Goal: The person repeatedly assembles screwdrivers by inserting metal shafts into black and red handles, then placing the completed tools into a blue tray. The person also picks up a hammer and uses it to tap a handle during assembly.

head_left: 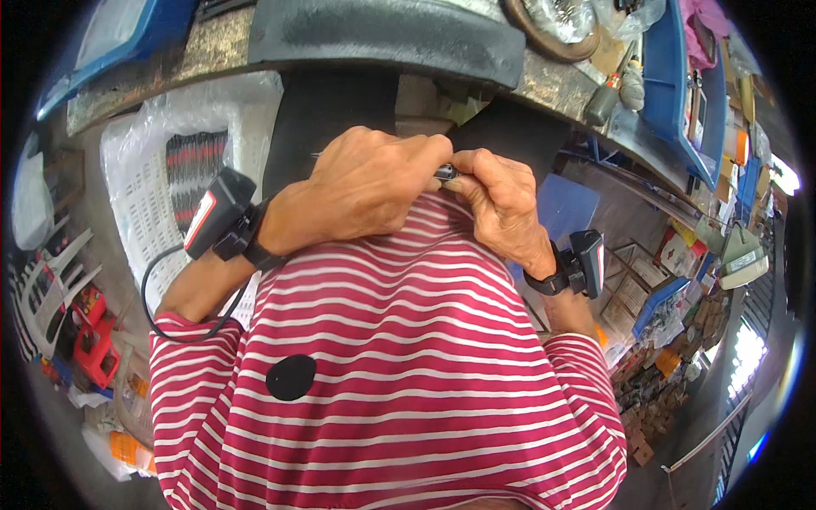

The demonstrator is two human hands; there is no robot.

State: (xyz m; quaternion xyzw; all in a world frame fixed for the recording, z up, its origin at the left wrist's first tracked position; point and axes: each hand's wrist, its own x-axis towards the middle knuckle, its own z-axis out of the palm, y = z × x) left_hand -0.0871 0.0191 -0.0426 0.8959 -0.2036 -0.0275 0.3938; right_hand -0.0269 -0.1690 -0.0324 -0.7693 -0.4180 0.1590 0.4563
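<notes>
In front of my striped shirt, my left hand (370, 183) and my right hand (500, 197) meet, fingertips nearly together. Between them is a small dark, shiny piece (445, 172), mostly hidden by the fingers; its kind cannot be made out. The left thumb and fingers are closed at its left side. On the other side, my right thumb and forefinger pinch it. Left of my left forearm stands a white plastic crate (140, 200) lined with clear plastic, holding a row of black and red slim items (197, 170).
Ahead is a worn workbench (552, 89) with a black padded edge (387, 38). On its right lie a red-handled screwdriver (605, 98) and a blue bin (671, 93). A blue tray (127, 42) is at far left. A red stool (96, 353) and white chair (51, 289) stand left.
</notes>
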